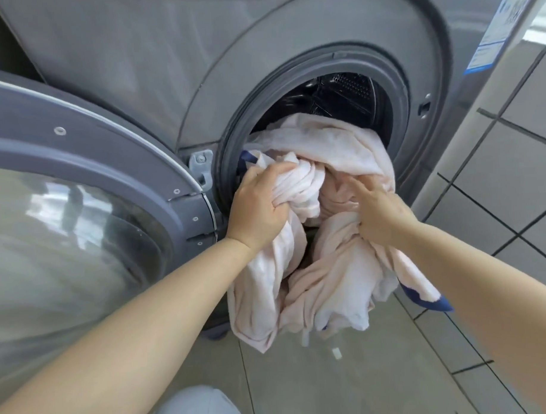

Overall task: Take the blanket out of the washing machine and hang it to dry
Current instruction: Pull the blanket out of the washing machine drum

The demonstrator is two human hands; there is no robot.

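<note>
A pale pink blanket with a dark blue edge spills out of the round opening of a grey front-loading washing machine. Part of it still lies inside the dark drum; the rest hangs down in front, its lower folds close to the floor. My left hand grips a bunched fold at the left of the opening. My right hand holds another bunch at the right, with fingers reaching into the folds.
The machine's round glass door stands swung open at the left, close beside my left forearm. A grey tiled wall rises to the right of the machine. Glossy floor tiles lie below, and my knee shows at the bottom edge.
</note>
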